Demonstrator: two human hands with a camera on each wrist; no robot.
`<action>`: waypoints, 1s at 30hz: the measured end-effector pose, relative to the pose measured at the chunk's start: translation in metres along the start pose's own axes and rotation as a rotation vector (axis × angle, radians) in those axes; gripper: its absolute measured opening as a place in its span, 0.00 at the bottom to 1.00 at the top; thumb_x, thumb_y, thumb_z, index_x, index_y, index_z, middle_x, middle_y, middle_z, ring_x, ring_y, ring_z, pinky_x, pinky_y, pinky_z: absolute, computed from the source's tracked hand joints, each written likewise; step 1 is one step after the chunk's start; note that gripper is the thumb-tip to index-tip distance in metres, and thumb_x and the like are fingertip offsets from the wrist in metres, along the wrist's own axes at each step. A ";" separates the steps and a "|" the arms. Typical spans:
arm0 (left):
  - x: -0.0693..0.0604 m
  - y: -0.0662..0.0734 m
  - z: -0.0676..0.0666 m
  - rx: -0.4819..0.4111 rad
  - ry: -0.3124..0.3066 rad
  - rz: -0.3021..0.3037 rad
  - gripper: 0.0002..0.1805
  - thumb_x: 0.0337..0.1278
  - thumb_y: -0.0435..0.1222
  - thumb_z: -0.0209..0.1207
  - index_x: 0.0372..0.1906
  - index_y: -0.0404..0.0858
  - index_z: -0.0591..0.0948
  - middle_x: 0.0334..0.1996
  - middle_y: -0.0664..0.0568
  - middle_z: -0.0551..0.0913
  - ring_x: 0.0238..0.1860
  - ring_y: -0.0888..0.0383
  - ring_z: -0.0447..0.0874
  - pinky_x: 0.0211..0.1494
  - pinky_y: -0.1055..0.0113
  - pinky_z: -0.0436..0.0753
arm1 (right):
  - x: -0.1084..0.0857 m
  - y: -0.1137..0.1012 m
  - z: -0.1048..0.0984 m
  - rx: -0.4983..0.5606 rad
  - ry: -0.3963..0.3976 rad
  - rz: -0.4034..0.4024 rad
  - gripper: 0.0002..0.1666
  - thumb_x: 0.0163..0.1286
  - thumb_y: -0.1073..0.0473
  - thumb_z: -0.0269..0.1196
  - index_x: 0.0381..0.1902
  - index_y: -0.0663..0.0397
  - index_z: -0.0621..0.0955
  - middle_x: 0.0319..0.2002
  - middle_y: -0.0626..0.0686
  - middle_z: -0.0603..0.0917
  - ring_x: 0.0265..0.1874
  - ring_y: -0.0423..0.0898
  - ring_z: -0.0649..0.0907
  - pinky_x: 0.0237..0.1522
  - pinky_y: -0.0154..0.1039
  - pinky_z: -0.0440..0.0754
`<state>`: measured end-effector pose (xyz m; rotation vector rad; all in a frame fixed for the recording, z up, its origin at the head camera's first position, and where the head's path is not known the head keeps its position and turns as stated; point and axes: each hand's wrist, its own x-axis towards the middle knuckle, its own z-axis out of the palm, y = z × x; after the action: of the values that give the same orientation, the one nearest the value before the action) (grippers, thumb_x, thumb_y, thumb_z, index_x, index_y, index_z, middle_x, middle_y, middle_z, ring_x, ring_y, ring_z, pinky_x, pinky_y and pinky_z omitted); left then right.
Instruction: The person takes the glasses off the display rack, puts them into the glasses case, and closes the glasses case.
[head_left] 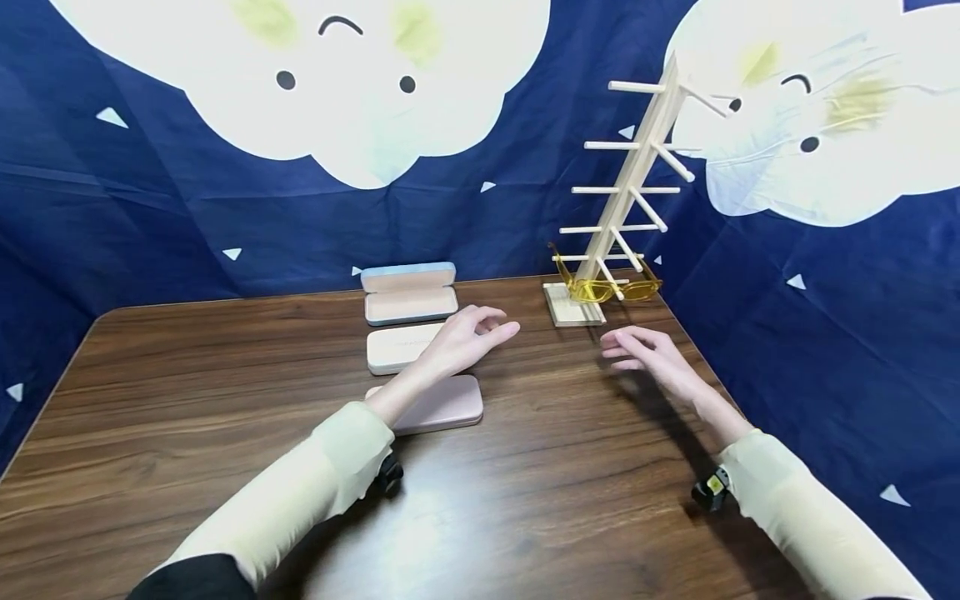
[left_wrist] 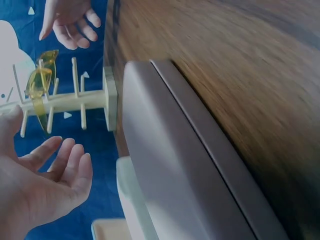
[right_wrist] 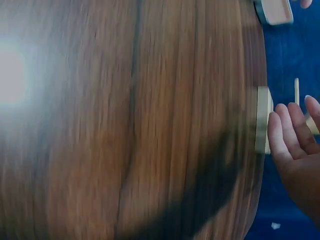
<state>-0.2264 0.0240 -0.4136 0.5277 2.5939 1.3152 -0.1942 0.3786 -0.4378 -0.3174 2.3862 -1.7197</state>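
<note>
Yellow-framed glasses (head_left: 592, 291) with tinted lenses hang low on a wooden peg rack (head_left: 628, 179), which stands at the table's back right. Short of the rack, my left hand (head_left: 463, 340) hovers with loosely bent fingers and nothing in its grasp. My right hand (head_left: 654, 360) is held in front of the rack, near the glasses, its fingers relaxed and apart from them. In the left wrist view, both hands are seen on either side of the glasses (left_wrist: 40, 82), touching nothing.
Left of the rack, three glasses cases stand in a column: a blue one (head_left: 411, 304) with its lid up, a closed white one (head_left: 393, 350) and a closed pink one (head_left: 450, 404). My left forearm passes over the pink case. A blue cloth with clouds hangs behind the wooden table (head_left: 225, 400).
</note>
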 end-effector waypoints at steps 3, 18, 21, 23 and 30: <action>0.006 0.006 0.005 -0.041 -0.013 -0.016 0.34 0.67 0.65 0.54 0.65 0.47 0.80 0.59 0.51 0.83 0.61 0.53 0.82 0.67 0.54 0.78 | -0.002 0.003 -0.014 0.033 0.035 0.000 0.32 0.85 0.52 0.47 0.61 0.83 0.72 0.48 0.38 0.88 0.50 0.41 0.89 0.51 0.43 0.89; 0.054 0.050 0.029 -0.061 -0.066 -0.017 0.33 0.73 0.63 0.47 0.67 0.46 0.79 0.68 0.51 0.81 0.72 0.51 0.75 0.75 0.54 0.74 | 0.009 -0.011 -0.065 0.101 0.337 0.063 0.30 0.82 0.40 0.50 0.50 0.65 0.77 0.32 0.41 0.91 0.34 0.38 0.91 0.36 0.33 0.89; 0.060 0.060 0.033 -0.123 -0.061 -0.040 0.32 0.74 0.61 0.48 0.68 0.45 0.79 0.62 0.49 0.85 0.65 0.50 0.81 0.70 0.54 0.78 | 0.018 -0.014 -0.070 0.169 0.354 0.102 0.31 0.82 0.39 0.50 0.53 0.64 0.75 0.31 0.42 0.91 0.32 0.38 0.91 0.35 0.33 0.89; 0.064 0.065 0.037 -0.211 -0.056 -0.073 0.31 0.74 0.60 0.49 0.64 0.42 0.82 0.53 0.48 0.87 0.55 0.52 0.85 0.64 0.54 0.82 | 0.023 -0.017 -0.071 0.230 0.348 0.130 0.30 0.81 0.39 0.51 0.53 0.64 0.73 0.30 0.43 0.91 0.31 0.38 0.91 0.34 0.33 0.89; 0.077 0.078 0.049 -0.442 0.019 -0.182 0.26 0.75 0.53 0.54 0.49 0.34 0.86 0.44 0.44 0.89 0.45 0.55 0.85 0.56 0.57 0.88 | 0.035 -0.029 -0.067 0.385 0.305 0.227 0.23 0.81 0.42 0.54 0.49 0.59 0.72 0.29 0.46 0.90 0.30 0.39 0.91 0.36 0.35 0.90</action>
<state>-0.2633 0.1332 -0.3798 0.1980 2.1959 1.7558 -0.2441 0.4208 -0.3898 0.2786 2.0968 -2.1789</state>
